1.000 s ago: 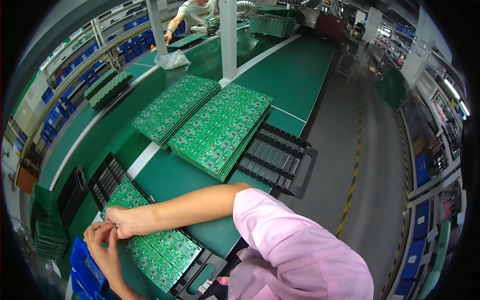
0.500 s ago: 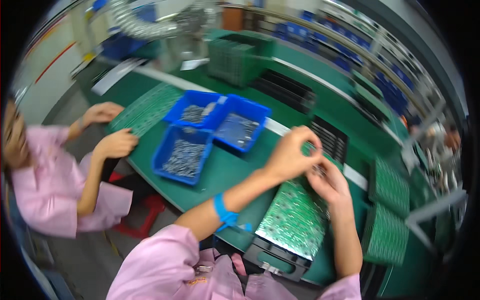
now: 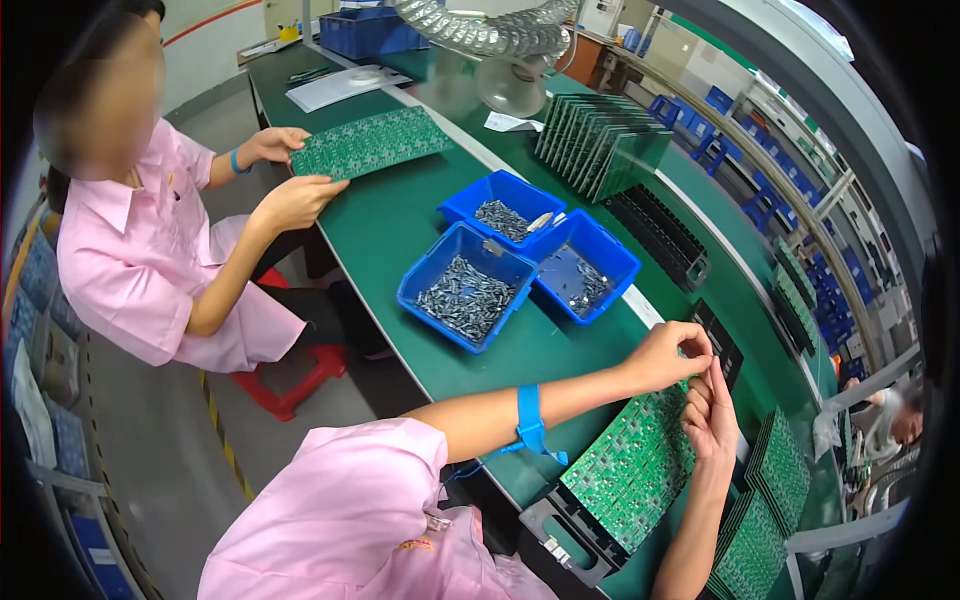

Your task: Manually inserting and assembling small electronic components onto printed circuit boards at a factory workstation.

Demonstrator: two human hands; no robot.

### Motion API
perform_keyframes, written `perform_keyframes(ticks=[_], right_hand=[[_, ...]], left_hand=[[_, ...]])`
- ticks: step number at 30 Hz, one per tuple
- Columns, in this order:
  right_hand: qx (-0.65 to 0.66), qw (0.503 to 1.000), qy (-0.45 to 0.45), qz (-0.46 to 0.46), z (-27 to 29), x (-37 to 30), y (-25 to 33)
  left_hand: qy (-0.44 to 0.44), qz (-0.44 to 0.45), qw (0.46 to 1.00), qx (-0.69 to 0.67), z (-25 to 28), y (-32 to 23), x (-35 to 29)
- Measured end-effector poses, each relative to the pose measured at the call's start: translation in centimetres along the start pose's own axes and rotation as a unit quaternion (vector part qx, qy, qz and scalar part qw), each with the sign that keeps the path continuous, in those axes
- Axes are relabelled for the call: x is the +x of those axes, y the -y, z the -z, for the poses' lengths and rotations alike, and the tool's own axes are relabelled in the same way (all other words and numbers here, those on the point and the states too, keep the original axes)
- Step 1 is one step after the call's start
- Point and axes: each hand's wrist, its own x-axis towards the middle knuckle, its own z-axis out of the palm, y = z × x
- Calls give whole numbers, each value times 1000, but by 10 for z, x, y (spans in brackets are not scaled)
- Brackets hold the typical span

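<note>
My left hand point(image 3: 668, 358), its wrist in a blue strap point(image 3: 530, 418), pinches thumb against forefinger above the far end of a green circuit board panel point(image 3: 625, 462). Close against it, my right hand point(image 3: 712, 415) brings its fingertips to the same spot, its other fingers curled. Whatever sits between these fingertips is too small to make out. The panel is covered with small parts and rests on a black rack point(image 3: 570, 540), whose near end juts out toward me.
Three blue bins point(image 3: 465, 285) of small metal parts stand left of my hands. A co-worker point(image 3: 130, 260) holds another green panel point(image 3: 370, 143). Upright panels point(image 3: 600, 145) stand in a rack at the back, beside an empty-slotted black rack point(image 3: 655, 235). Stacked panels point(image 3: 778, 470) lie at right.
My view has swung left, so the scene sits farther right. My hands stay together over the panel, fingertips still meeting. The co-worker's panel is now lifted and tilted.
</note>
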Motion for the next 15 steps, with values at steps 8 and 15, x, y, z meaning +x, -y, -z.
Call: perform_keyframes(ticks=[8,15], right_hand=[[-54,995,-50,62,10,-2,7],[-206,971,-58,110,8,18,18]], left_hand=[[43,36,998,20,-6,6,14],[122,151,981,4,9,8,39]])
